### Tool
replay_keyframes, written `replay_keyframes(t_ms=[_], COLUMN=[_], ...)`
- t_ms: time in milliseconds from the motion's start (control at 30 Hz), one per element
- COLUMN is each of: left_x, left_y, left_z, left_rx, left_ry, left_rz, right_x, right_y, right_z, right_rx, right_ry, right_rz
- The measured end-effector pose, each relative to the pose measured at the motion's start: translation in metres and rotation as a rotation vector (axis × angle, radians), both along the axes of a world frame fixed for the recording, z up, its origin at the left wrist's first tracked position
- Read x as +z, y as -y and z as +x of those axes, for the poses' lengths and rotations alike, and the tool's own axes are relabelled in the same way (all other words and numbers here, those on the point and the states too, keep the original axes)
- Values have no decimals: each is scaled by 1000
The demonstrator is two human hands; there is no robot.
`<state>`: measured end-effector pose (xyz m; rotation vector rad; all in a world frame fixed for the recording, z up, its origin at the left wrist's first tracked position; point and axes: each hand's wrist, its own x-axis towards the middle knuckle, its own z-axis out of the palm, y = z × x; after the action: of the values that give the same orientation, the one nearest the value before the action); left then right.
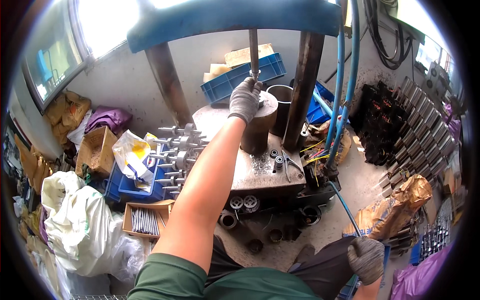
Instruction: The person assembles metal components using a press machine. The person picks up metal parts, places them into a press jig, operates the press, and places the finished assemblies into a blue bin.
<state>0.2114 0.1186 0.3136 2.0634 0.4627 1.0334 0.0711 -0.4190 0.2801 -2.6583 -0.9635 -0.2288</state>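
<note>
My left hand (245, 101), in a grey knit glove, reaches to the press at the centre. Its fingers are closed round a small round metal part (255, 74) right under the vertical steel rod (254, 50). What else lies inside the fingers is hidden. Below the hand stands a thick steel cylinder (256, 137) on the press bed (240, 182). At the lower right my right hand (366, 260), gloved too, is closed on the end of a long blue lever (345, 207). Pliers (289, 165) and small black-and-silver rings (278, 161) lie on the bed.
Shafts with round metal cores (182, 155) stand left of the bed. A carton of thin rods (144, 220) and a white sack (75, 220) are at the left. Blue hoses (336, 90) run beside the right post (303, 85). Metal tubes (425, 120) are stacked far right.
</note>
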Motion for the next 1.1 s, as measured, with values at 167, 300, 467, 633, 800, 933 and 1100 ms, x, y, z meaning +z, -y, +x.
replay_keyframes(t_ms=[167,300,467,633,800,933,1100], left_x=[-8,-7,2,-4,-2,0,3], left_y=[-10,-8,2,-5,-10,0,2], left_z=[5,4,-5,6,0,0,-4], left_rx=[-16,-67,-137,-241,-264,-255,-230], left_ry=[25,20,26,100,124,85,65], left_rz=[-20,-90,-206,-300,-406,-334,-310], right_x=[0,-1,6,41,90,112,98], right_y=[-3,-1,-4,-18,-82,-96,-78], right_z=[0,1,3,44,144,182,151], right_rx=[-6,-19,4,159,268,178,164], right_ry=[11,-19,-28,249,586,436,326], right_rz=[16,42,13,11,369,360,296])
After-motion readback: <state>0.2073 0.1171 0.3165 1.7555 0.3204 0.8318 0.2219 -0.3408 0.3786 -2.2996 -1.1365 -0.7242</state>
